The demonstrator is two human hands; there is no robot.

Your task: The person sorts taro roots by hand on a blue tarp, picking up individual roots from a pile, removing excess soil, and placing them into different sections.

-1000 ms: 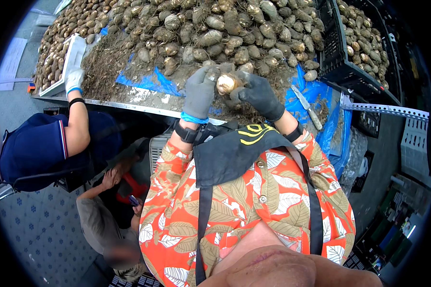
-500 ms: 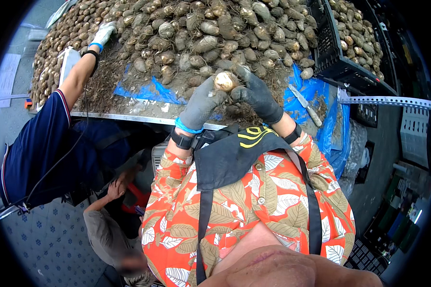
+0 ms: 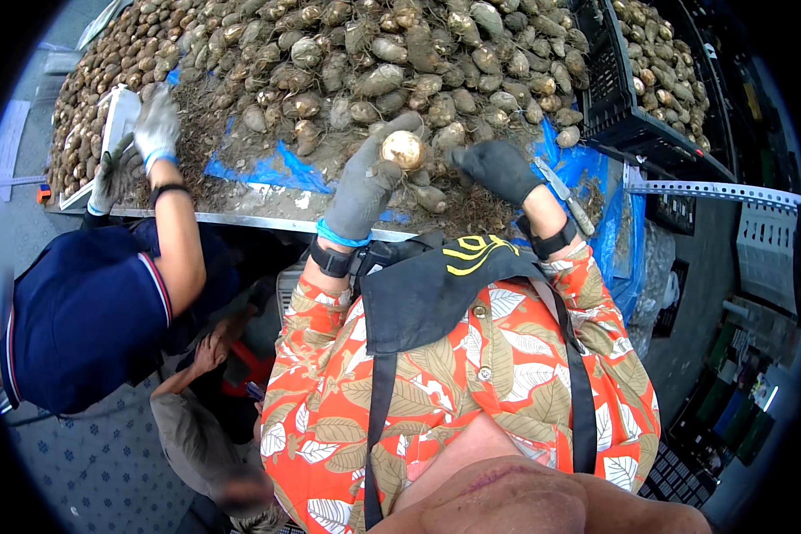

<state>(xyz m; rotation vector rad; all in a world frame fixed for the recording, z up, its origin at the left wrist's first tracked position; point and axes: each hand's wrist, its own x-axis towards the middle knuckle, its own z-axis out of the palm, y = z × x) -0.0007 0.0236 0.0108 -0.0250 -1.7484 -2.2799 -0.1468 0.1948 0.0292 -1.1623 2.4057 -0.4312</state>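
In my grey-gloved left hand (image 3: 363,191) is a taro corm (image 3: 402,149), its pale round cut face turned up and the fingers wrapped round its side. My right hand (image 3: 498,171), in a dark grey glove, is a short way to the right, apart from the corm. Its fingers are curled together, and whatever they may hold is hidden. Several loose corms (image 3: 429,198) lie just under and beside my left hand. Right of my right hand, a knife (image 3: 565,196) lies on a blue plastic sheet (image 3: 610,191).
A large heap of rooty taro corms (image 3: 383,80) covers the table's far side. Black crates (image 3: 636,116) with more corms stand at the right. At the left, a co-worker's gloved hands (image 3: 157,125) are by a white tray edge (image 3: 120,120). Another person (image 3: 200,427) sits below.
My hands have parted: the left moved slightly left with the corm, the right moved right, away from it. The co-worker's outstretched hand came back toward the white tray.
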